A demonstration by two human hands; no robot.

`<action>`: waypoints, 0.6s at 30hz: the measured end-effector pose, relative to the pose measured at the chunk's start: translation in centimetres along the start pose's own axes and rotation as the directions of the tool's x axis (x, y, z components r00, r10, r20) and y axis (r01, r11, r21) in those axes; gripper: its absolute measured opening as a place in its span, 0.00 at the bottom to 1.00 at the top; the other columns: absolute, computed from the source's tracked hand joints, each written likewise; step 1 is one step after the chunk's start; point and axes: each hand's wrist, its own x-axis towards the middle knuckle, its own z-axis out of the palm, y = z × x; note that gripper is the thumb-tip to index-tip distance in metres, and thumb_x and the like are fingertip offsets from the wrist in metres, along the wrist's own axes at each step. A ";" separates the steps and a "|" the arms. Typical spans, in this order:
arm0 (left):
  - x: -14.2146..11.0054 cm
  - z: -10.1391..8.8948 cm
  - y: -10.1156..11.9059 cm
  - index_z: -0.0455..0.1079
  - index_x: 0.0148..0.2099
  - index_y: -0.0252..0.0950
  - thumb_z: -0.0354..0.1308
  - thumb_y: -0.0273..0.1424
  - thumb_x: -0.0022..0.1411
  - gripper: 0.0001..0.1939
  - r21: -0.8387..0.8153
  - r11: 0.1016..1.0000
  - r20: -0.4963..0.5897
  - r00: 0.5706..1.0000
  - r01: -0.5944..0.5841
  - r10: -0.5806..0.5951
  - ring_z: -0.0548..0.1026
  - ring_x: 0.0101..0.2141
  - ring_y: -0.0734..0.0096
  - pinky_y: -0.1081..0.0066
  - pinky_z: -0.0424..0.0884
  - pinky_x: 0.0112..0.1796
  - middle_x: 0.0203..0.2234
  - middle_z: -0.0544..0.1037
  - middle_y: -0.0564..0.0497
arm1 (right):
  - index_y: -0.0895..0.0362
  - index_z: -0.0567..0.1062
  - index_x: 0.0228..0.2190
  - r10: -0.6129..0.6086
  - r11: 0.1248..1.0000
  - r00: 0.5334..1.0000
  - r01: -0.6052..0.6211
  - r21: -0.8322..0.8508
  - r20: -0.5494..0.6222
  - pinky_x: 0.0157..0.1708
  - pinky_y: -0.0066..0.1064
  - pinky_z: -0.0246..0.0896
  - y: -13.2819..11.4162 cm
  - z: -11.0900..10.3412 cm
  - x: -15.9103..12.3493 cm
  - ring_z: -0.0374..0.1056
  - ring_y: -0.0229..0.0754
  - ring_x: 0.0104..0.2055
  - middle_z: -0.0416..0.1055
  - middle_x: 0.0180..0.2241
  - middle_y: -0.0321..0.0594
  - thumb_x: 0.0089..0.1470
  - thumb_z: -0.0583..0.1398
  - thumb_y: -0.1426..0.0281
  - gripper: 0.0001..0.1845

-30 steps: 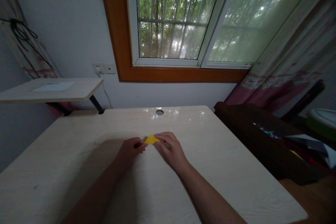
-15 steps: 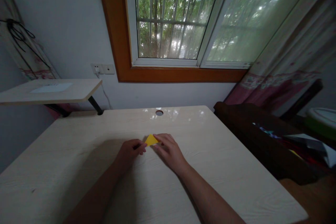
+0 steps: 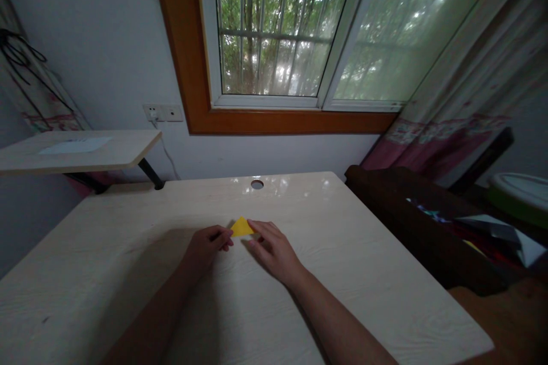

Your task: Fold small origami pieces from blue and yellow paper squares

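A small yellow folded paper (image 3: pixel 241 227) lies on the pale wooden table (image 3: pixel 128 251), between my two hands. My left hand (image 3: pixel 206 246) is curled, its fingertips pinching the paper's left edge. My right hand (image 3: pixel 272 249) rests on the table with its fingers pressed on the paper's right side. Part of the paper is hidden under my fingers.
A round cable hole (image 3: pixel 257 184) sits near the table's far edge. A raised side shelf (image 3: pixel 77 151) with a white sheet stands at the left. A dark wooden piece of furniture (image 3: pixel 411 222) with papers borders the table on the right. Window and curtain lie behind.
My view has shifted slightly to the right, so everything sits a little more to the left. My right fingers have slid along the yellow paper; both hands stay on it.
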 end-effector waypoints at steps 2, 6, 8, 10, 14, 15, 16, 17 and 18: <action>0.0 -0.1 -0.1 0.75 0.28 0.35 0.57 0.45 0.59 0.19 -0.009 1.000 0.001 1.000 0.000 0.000 0.73 0.24 0.70 0.73 0.68 0.29 0.22 0.77 0.50 | 0.49 0.66 0.58 0.000 1.000 1.000 0.000 0.003 0.009 0.53 0.42 0.62 -0.1 0.0 0.0 0.66 0.46 0.52 0.70 0.54 0.44 0.61 0.59 0.67 0.24; 0.0 -0.2 0.0 0.75 0.28 0.34 0.57 0.45 0.59 0.19 -0.039 0.999 -0.004 1.000 -0.002 0.002 0.72 0.24 0.70 0.73 0.68 0.29 0.22 0.77 0.50 | 0.49 0.66 0.58 -0.011 1.000 1.000 0.011 0.005 0.025 0.53 0.43 0.62 -0.3 0.0 0.1 0.66 0.46 0.52 0.70 0.54 0.44 0.62 0.58 0.67 0.24; 0.0 -0.2 0.0 0.75 0.28 0.34 0.57 0.45 0.59 0.19 -0.046 0.999 -0.003 1.000 0.000 -0.001 0.73 0.25 0.70 0.73 0.68 0.29 0.22 0.78 0.50 | 0.50 0.66 0.59 -0.007 1.000 1.000 0.007 0.005 0.025 0.53 0.43 0.62 -0.3 0.0 0.0 0.66 0.46 0.53 0.69 0.54 0.44 0.62 0.58 0.67 0.24; 0.0 -0.2 0.1 0.75 0.28 0.34 0.57 0.44 0.59 0.18 -0.052 0.999 -0.002 1.000 0.007 -0.007 0.73 0.25 0.70 0.73 0.69 0.30 0.23 0.78 0.50 | 0.50 0.65 0.59 -0.001 1.000 1.000 0.001 0.008 0.022 0.54 0.43 0.62 -0.2 0.0 0.0 0.65 0.46 0.54 0.68 0.55 0.44 0.61 0.58 0.67 0.25; 0.0 -0.1 0.1 0.75 0.29 0.34 0.57 0.45 0.59 0.18 -0.066 0.998 -0.003 1.000 0.013 -0.013 0.73 0.25 0.70 0.73 0.69 0.30 0.23 0.78 0.50 | 0.49 0.65 0.59 0.009 1.000 1.000 -0.009 0.012 0.002 0.56 0.42 0.60 0.0 0.0 -0.2 0.63 0.45 0.55 0.68 0.55 0.44 0.61 0.59 0.67 0.25; 0.0 -0.1 0.1 0.75 0.29 0.34 0.57 0.44 0.59 0.18 -0.063 0.998 -0.005 1.000 0.012 -0.012 0.73 0.25 0.70 0.73 0.69 0.30 0.23 0.78 0.50 | 0.49 0.65 0.59 0.016 1.000 1.000 -0.016 0.013 -0.002 0.56 0.42 0.60 0.0 0.1 -0.2 0.63 0.45 0.55 0.68 0.55 0.45 0.61 0.59 0.66 0.25; 0.0 -0.1 0.1 0.75 0.29 0.34 0.57 0.44 0.59 0.18 -0.057 0.998 -0.004 1.000 0.009 -0.009 0.73 0.25 0.70 0.73 0.69 0.30 0.23 0.78 0.50 | 0.50 0.65 0.59 0.023 1.000 1.000 -0.023 0.014 -0.004 0.55 0.42 0.61 0.0 0.1 -0.2 0.64 0.46 0.54 0.68 0.54 0.45 0.60 0.59 0.66 0.25; 0.0 -0.1 0.1 0.75 0.29 0.34 0.56 0.44 0.60 0.18 -0.048 0.999 -0.004 1.000 0.005 -0.005 0.73 0.25 0.70 0.73 0.69 0.30 0.23 0.78 0.50 | 0.50 0.65 0.59 0.029 0.999 1.000 -0.029 0.016 -0.006 0.54 0.41 0.62 0.0 0.1 -0.2 0.65 0.46 0.53 0.68 0.53 0.46 0.60 0.59 0.66 0.25; 0.0 -0.2 0.0 0.75 0.29 0.34 0.56 0.44 0.60 0.18 -0.042 0.999 -0.003 1.000 -0.001 0.001 0.73 0.25 0.70 0.72 0.69 0.30 0.23 0.78 0.49 | 0.50 0.65 0.59 0.033 0.999 0.999 -0.033 0.019 -0.004 0.53 0.41 0.63 0.0 0.1 -0.2 0.65 0.45 0.52 0.68 0.52 0.46 0.60 0.59 0.66 0.25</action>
